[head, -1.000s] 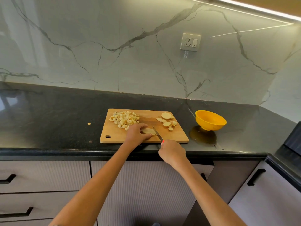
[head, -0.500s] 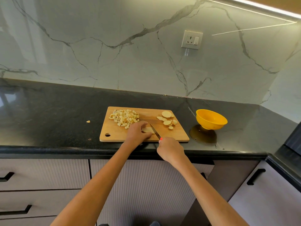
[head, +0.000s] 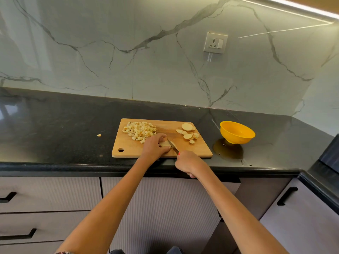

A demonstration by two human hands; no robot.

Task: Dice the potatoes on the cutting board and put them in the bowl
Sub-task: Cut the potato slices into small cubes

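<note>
A wooden cutting board (head: 128,149) lies on the black counter. A heap of diced potato (head: 139,130) sits at its back left, and several round potato slices (head: 188,133) lie at its back right. My left hand (head: 153,147) presses a potato slice (head: 165,143) down near the board's front middle. My right hand (head: 187,163) grips a knife (head: 172,146) with an orange-red handle end, its blade resting across that slice. An empty yellow bowl (head: 236,132) stands right of the board.
One stray potato bit (head: 99,135) lies on the black counter (head: 55,129) left of the board. A wall socket (head: 215,42) is on the marble backsplash. Drawers and cabinet doors (head: 49,195) run below the counter edge.
The knife blade has shifted left along the held slice, and my right hand has moved slightly with it. My left hand stays on the slice.
</note>
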